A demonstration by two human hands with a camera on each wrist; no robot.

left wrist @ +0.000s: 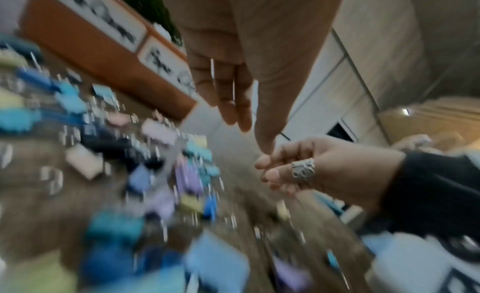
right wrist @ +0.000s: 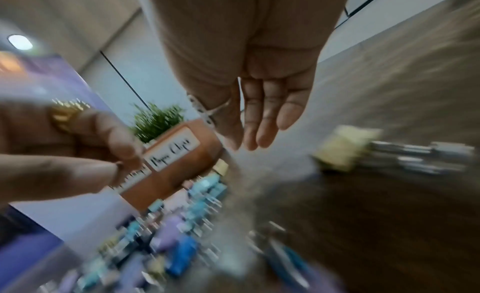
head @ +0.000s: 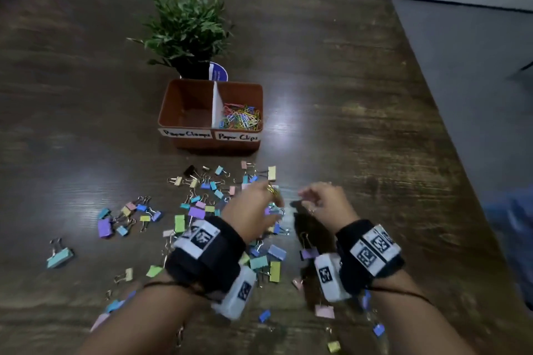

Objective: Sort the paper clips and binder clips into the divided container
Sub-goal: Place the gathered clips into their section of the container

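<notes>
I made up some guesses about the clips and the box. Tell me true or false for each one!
1. The paper clips are in the box's right half. True.
2. The left half of the box is full of binder clips. False: it looks empty.
3. The binder clips lie scattered on the table. True.
4. The plant stands in front of the box. False: it stands behind it.
5. The labels are on the box's front. True.
</notes>
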